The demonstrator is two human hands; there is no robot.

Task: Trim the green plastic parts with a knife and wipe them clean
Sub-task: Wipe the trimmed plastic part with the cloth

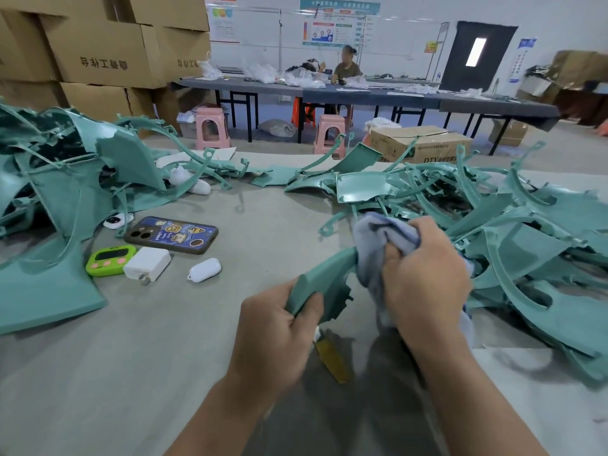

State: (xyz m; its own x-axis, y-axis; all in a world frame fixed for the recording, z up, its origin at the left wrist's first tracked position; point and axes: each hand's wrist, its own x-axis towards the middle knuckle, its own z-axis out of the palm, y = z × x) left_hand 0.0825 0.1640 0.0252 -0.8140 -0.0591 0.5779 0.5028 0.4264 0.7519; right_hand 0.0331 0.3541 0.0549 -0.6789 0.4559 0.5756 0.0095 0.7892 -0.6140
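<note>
The grey worktop carries everything, and the green part is held above its near middle. A big heap of green parts lies just right of that part, reaching the worktop's far edge. A second heap sits well to its left. Bare surface lies between the part and the left heap, and more runs from the part toward the near edge. The part slants from lower left to upper right between the two hands. The left hand grips the part's lower end, fingers and thumb curled round it. The right hand clutches a bunched pale blue cloth against the part's upper end. A yellow knife shows just under the part's lower end; whether the left hand holds it I cannot tell. Left of the part lie a phone, a white charger, a green timer and a small white case.
</note>
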